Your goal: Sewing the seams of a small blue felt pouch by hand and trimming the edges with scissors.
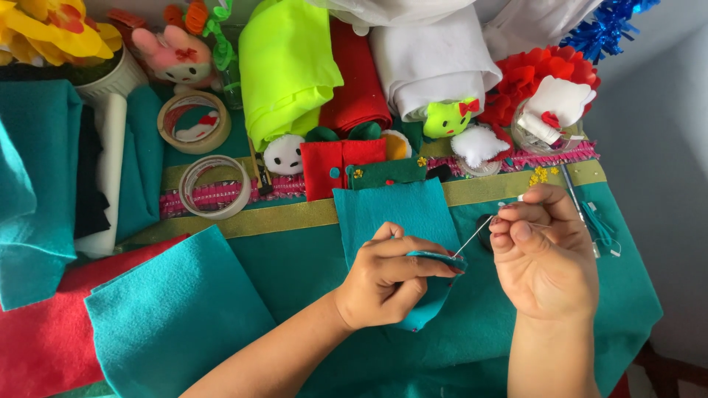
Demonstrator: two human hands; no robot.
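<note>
A small folded piece of teal felt (435, 284) is pinched in the left hand (387, 280), whose grip is closed on it with thumb laid over curled fingers. The piece is held just above the teal-covered surface (531, 346), near its front edge and between the two hands. A needle (472, 237) is held in the right hand (546, 254); the grip is closed on its upper end between thumb and fingertips, and its lower tip is seen at the top edge of the felt, touching it. The two hands are close together but apart.

Behind the left hand a larger teal felt rectangle (394, 210) is laid flat. A teal felt sheet (177, 317) is spread to the left, overlapping a red sheet (44, 339). Two tape rolls (214, 186) are seen further back on the left, one behind the other. Rolls of neon yellow fabric (284, 66), red fabric (361, 88) and white fabric (431, 70) are stacked at the rear. A pink plush rabbit (177, 55) is set beside a pot (110, 77) of yellow flowers, and a small green plush head (448, 118) with a red bow is placed by the white roll. A red paper flower (538, 74) is seen at the right rear
</note>
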